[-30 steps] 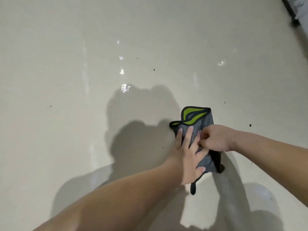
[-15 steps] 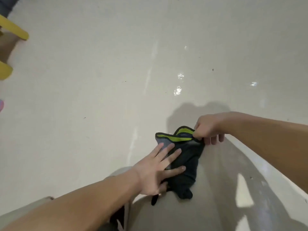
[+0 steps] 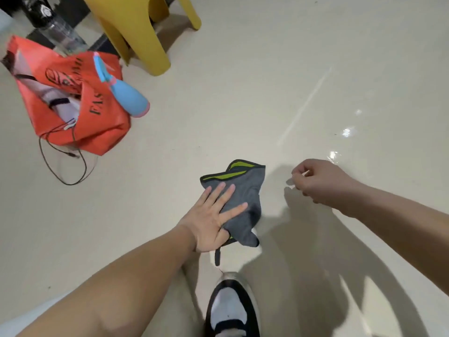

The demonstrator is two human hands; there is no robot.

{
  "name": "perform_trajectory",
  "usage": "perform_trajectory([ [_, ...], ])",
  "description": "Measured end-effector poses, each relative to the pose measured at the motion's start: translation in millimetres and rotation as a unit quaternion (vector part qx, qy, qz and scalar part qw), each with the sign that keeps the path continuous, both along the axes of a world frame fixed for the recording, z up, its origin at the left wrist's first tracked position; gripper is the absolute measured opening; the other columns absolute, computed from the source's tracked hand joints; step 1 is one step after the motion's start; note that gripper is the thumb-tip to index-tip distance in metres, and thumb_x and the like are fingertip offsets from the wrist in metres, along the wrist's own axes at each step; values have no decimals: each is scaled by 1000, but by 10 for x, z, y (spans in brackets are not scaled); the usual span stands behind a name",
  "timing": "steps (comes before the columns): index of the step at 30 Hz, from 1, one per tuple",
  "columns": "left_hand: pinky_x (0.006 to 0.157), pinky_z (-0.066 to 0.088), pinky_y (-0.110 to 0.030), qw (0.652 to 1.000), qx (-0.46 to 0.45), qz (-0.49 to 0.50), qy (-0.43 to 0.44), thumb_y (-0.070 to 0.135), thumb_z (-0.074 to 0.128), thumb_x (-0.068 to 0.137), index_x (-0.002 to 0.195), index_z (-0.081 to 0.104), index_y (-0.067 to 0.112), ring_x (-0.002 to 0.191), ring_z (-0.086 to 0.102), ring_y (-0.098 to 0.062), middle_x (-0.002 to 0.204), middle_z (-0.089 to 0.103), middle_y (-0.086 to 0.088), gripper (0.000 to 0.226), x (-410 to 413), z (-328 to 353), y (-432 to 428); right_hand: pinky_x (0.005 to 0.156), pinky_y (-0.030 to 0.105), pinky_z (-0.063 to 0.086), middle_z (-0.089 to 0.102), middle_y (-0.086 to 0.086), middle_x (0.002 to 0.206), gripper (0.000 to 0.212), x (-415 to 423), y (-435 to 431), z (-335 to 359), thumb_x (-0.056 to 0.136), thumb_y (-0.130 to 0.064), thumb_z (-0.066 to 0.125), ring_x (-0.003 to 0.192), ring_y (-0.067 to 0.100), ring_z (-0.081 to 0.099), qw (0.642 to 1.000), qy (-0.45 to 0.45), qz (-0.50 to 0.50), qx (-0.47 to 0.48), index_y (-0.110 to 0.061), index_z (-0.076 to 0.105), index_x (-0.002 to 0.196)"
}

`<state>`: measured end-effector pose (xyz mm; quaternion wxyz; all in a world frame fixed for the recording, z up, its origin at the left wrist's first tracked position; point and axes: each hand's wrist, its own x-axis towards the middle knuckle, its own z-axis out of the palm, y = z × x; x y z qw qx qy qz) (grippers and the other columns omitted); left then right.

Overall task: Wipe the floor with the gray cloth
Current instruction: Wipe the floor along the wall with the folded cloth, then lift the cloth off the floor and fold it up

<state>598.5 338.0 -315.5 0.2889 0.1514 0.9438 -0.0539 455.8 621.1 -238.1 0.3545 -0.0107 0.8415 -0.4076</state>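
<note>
My left hand (image 3: 213,220) lies flat, fingers spread, pressing the crumpled gray cloth with green-and-black trim (image 3: 243,203) onto the glossy cream floor (image 3: 243,105), forearm stretched forward. My right hand (image 3: 320,182) hovers to the cloth's right, apart from it, fingers loosely curled, holding nothing.

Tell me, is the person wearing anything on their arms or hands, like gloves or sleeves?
No. The left hand and right hand are bare: no gloves, rings, watch or bands show. Both forearms are uncovered up to the frame edge, so any sleeve sits higher, out of view. The one garment seen is a black-and-white shoe.
</note>
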Motion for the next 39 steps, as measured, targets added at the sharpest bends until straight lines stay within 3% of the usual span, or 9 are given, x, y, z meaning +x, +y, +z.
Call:
perform_trajectory([
  [2,127,-13,-53,998,8,55,19,46,19,85,160,-20,51,153,-38,-28,169,-33,-7,84,-133,-39,-260,61,30,46,71,3,93,9,-98,-453,-68,95,-25,57,71,21,59,1000,-2,28,6,-20,64,95],
  [9,127,-14,-54,965,30,244,94,50,26,91,163,-10,48,157,-31,-31,173,-26,-8,81,-992,-224,-1184,99,32,47,59,-2,141,45,-517,-1729,-230,98,-28,52,125,22,57,978,42,181,91,-26,53,143],
  [13,126,-12,-58,940,33,319,118,51,28,90,163,-8,48,157,-27,-35,173,-23,-11,82,-1611,-313,-1305,106,36,45,55,-1,148,51,-958,-2016,-234,100,-27,49,132,24,53,956,55,234,168,-28,45,151],
  [19,124,-16,-60,928,29,364,71,53,24,91,162,-18,46,155,-32,-38,171,-30,-12,83,-2281,-278,-1482,106,32,45,60,2,143,48,-1406,-2042,19,102,-35,49,127,24,58,979,3,152,137,-27,46,150],
  [23,126,-7,-59,902,29,424,79,47,28,96,165,-8,42,159,-18,-39,175,-16,-10,78,-2488,-210,-1267,78,27,50,73,-2,113,24,-1525,-1692,411,101,-34,53,98,20,67,986,-47,123,103,-27,65,121],
  [25,124,12,-56,895,24,436,96,46,32,100,166,4,37,155,6,-40,174,3,-11,73,-2493,-147,-987,75,27,51,75,0,100,17,-1567,-1524,510,98,-31,56,87,20,68,984,-69,131,102,-23,70,103],
  [29,90,48,-42,921,121,366,51,40,47,101,154,35,28,123,45,-35,147,36,-12,56,-2408,142,-159,68,31,47,67,9,92,25,-1640,-1210,486,97,-23,57,77,22,58,991,-100,37,82,-2,67,105],
  [32,89,56,-42,893,261,361,-67,34,56,95,134,50,25,108,61,-30,130,51,-6,40,-2475,564,244,66,32,43,60,8,90,31,-1594,-1076,467,96,-25,57,80,24,54,991,-112,-39,58,2,61,109],
  [39,65,56,-32,769,442,460,-35,16,80,80,103,67,19,69,68,-12,88,74,0,26,-2911,1773,610,92,40,50,64,6,127,61,-1838,-657,926,87,-60,64,113,29,60,953,-190,-231,-40,-17,62,131],
])
